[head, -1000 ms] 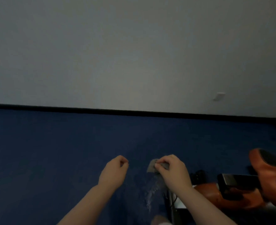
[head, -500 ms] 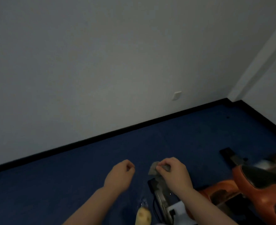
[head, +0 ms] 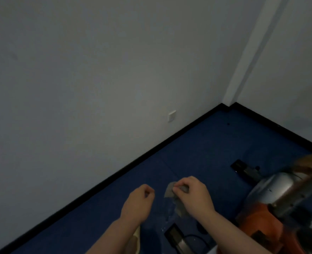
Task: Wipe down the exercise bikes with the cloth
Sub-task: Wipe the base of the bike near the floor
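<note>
My right hand (head: 193,194) pinches a small grey cloth (head: 170,191) in its fingertips, held in the air above the blue floor. My left hand (head: 138,202) hovers just left of it with fingers curled into a loose fist, holding nothing visible. An orange and silver exercise bike (head: 280,208) stands at the lower right, close to my right forearm; only part of its body and flywheel housing shows. The cloth hangs down below my right fingers, partly hidden by the hand.
Blue carpet floor (head: 197,153) runs to a black skirting (head: 133,162) and white walls meeting in a corner. A wall socket (head: 172,115) sits low on the wall. A black bike foot (head: 243,168) and another base bar (head: 177,237) lie on the floor.
The view has swung right, bringing the room corner and more of the bike into sight. Both hands keep the same pose, the right still pinching the cloth.
</note>
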Demonstrator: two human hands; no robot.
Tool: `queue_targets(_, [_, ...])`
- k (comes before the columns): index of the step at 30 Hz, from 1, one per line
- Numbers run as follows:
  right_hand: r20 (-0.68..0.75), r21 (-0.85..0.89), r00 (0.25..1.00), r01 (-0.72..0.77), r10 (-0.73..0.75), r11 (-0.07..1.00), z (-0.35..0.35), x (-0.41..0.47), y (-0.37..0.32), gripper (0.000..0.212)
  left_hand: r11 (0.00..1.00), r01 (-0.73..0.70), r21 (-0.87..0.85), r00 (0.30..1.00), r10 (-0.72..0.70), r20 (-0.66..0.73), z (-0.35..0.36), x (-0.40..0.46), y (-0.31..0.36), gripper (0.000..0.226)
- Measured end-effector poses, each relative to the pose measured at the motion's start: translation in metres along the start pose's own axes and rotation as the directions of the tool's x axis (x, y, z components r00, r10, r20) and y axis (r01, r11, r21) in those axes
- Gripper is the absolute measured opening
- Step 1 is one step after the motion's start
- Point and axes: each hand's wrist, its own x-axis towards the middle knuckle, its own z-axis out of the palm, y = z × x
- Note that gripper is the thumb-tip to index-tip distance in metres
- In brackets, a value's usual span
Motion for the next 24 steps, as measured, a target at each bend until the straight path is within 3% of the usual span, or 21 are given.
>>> queue_targets(7, [-0.162,0.022,0.974,-0.157,0.159,0.987,0.01,0.09,-0.027,0.005,0.988,-0.15,0.036,0.978,0.143,0.154,-0.051,0.119,0.022,0.009])
queue_targets(12, [-0.317,0.078,0.916,-0.233,0.245,0.969,-0.004,0.135,-0.045,0.003,0.971,-0.227,0.075,0.952,0.205,0.228,-0.078,0.195,0.043,0.011])
queue_targets(24, [-0.601,0.174,0.694,-0.37,0.397,0.912,-0.095,0.165,-0.006,0.005,0.896,-0.444,-0.014,0.764,0.387,0.517,-0.001,0.274,0.159,0.014])
